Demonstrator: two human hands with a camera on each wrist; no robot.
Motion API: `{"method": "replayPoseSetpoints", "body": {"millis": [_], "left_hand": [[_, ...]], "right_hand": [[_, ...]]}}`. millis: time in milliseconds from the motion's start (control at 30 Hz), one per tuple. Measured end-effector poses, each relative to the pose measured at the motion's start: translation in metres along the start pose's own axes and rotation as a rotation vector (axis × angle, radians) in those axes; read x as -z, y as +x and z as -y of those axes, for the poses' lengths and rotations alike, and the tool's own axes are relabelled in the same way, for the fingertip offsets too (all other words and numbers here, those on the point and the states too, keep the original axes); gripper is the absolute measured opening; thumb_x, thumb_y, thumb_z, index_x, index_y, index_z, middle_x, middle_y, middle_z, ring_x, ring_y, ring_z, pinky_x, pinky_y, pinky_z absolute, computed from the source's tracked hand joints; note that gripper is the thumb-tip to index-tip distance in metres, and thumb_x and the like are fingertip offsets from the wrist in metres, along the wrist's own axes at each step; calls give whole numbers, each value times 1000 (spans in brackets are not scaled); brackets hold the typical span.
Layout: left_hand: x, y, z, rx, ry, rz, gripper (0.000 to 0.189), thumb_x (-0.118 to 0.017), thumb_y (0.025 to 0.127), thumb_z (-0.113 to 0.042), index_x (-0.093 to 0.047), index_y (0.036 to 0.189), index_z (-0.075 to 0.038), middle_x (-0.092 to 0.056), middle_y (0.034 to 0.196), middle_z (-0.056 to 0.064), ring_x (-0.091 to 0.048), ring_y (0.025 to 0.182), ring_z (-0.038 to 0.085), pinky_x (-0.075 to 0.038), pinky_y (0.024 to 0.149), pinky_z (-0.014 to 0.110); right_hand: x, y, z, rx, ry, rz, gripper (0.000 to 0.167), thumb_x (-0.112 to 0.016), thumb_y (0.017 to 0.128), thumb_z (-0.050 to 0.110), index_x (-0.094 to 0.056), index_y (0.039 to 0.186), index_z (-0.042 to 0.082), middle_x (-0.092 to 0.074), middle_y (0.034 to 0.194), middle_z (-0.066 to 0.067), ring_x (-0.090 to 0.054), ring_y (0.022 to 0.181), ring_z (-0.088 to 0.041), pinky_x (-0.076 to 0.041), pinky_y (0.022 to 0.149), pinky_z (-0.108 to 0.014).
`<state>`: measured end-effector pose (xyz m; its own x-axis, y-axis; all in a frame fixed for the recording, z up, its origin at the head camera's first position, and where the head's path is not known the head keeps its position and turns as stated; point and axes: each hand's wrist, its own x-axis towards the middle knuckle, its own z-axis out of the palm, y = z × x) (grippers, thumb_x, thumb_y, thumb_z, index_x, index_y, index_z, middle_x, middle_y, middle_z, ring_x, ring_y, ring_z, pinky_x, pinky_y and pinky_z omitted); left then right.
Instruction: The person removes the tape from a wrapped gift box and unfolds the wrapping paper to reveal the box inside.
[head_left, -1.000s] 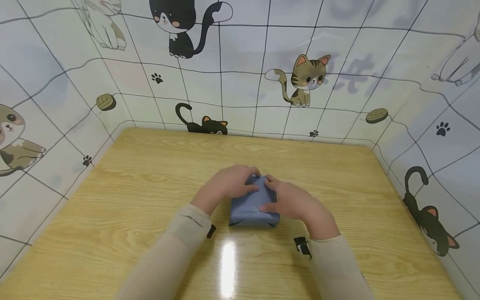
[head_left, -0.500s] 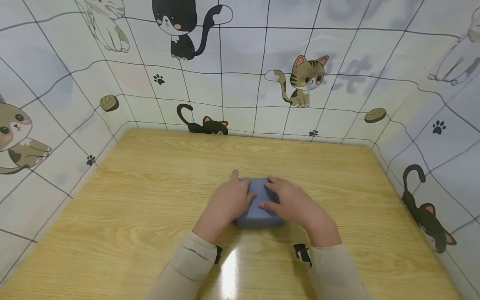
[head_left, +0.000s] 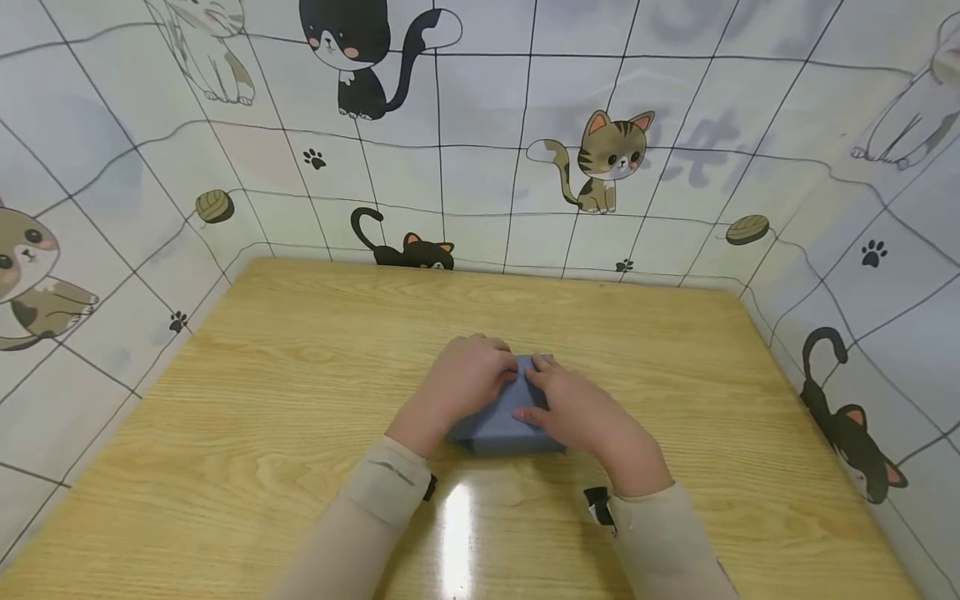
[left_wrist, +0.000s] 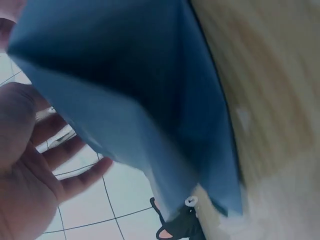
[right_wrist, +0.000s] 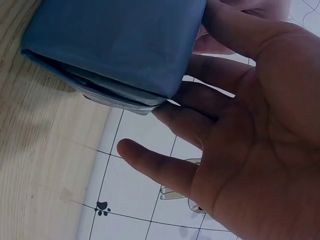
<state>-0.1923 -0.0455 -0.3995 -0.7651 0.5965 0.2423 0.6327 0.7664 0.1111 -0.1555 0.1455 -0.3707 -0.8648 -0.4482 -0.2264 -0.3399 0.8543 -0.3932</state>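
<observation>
A blue wrapped package [head_left: 506, 427], box-shaped with smooth, slightly shiny wrapping, lies on the table between both hands. My left hand [head_left: 463, 382] grips its far left part, fingers bent over the edge. In the left wrist view, a loose blue flap [left_wrist: 165, 165] sticks out from the left end, and the left hand [left_wrist: 30, 170] has its fingers behind the wrapping. My right hand [head_left: 585, 410] holds the right side, thumb on top and fingers at the far right corner. The right wrist view shows the package's folded end [right_wrist: 100, 87] with layered edges, beside the right hand [right_wrist: 240, 135].
The wood-grain table [head_left: 300, 350] stretches around the package on all sides. A white wall covering [head_left: 480, 108] with grid lines and cartoon cats stands along the back and both sides. A bright light reflection lies on the table in front of the package.
The left hand first shifted with a finger pointing away, then its fingers bent in over the far left edge. A flap now juts out at the package's left. The right hand stays nearly in place.
</observation>
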Motion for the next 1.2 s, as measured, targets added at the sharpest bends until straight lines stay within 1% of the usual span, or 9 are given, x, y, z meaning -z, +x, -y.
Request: {"method": "replayPoseSetpoints", "body": {"millis": [100,200,333,467,600,733,900,1067,1200], "left_hand": [[-1,4,4,-34,59,24,13,-70,105,-29,-81,110,-23,-79,119,-5,-76,107,22,-60,96,49],[0,6,4,-62,133,77,16,-66,107,-30,-77,117,-23,-76,128,-5,-72,117,22,-56,102,52],[3,9,2,-91,218,139,21,-64,109,-26,-71,127,-22,-69,135,-2,-66,122,23,-54,101,54],[2,13,1,-98,260,180,24,-61,110,-25,-67,133,-20,-64,138,-1,-63,125,23,-54,98,54],[-3,16,2,-90,268,209,25,-55,112,-25,-63,135,-18,-60,141,0,-61,129,24,-54,99,55],[-4,18,4,-77,257,224,26,-53,113,-24,-61,136,-16,-60,143,2,-60,131,25,-54,100,57],[-3,21,5,-59,234,239,27,-55,112,-22,-60,137,-15,-60,143,4,-61,132,26,-54,102,58],[-3,23,5,-31,228,253,29,-58,110,-22,-59,137,-15,-62,139,4,-63,127,25,-55,101,56],[-3,24,4,-2,212,262,30,-58,110,-23,-58,139,-15,-63,141,3,-65,127,25,-55,102,55]], "right_hand": [[0,0,0,-6,-3,1,74,-69,105,38,-43,159,-6,-26,173,-28,-29,160,-46,-37,125,-60],[1,1,-1,-2,-4,2,75,-69,105,38,-42,159,-5,-26,173,-28,-29,160,-46,-37,125,-59],[4,1,0,3,-5,-1,75,-69,105,38,-41,159,-6,-26,172,-29,-30,160,-46,-36,126,-59],[5,1,0,1,4,2,75,-68,105,37,-40,160,-6,-26,172,-29,-30,160,-46,-35,126,-59],[4,1,0,-2,13,9,76,-68,105,37,-38,160,-6,-25,173,-29,-30,160,-45,-36,126,-59],[3,2,-1,-3,15,3,76,-69,105,37,-38,160,-6,-26,172,-29,-30,160,-45,-36,126,-58],[3,2,0,2,12,-7,75,-69,105,35,-39,159,-7,-27,172,-30,-32,159,-45,-37,125,-58],[3,2,1,-6,7,6,75,-69,105,36,-40,159,-7,-27,172,-29,-30,160,-45,-37,125,-58],[2,2,0,-19,17,14,75,-68,105,37,-40,160,-6,-26,173,-28,-27,161,-45,-36,126,-58]]}}
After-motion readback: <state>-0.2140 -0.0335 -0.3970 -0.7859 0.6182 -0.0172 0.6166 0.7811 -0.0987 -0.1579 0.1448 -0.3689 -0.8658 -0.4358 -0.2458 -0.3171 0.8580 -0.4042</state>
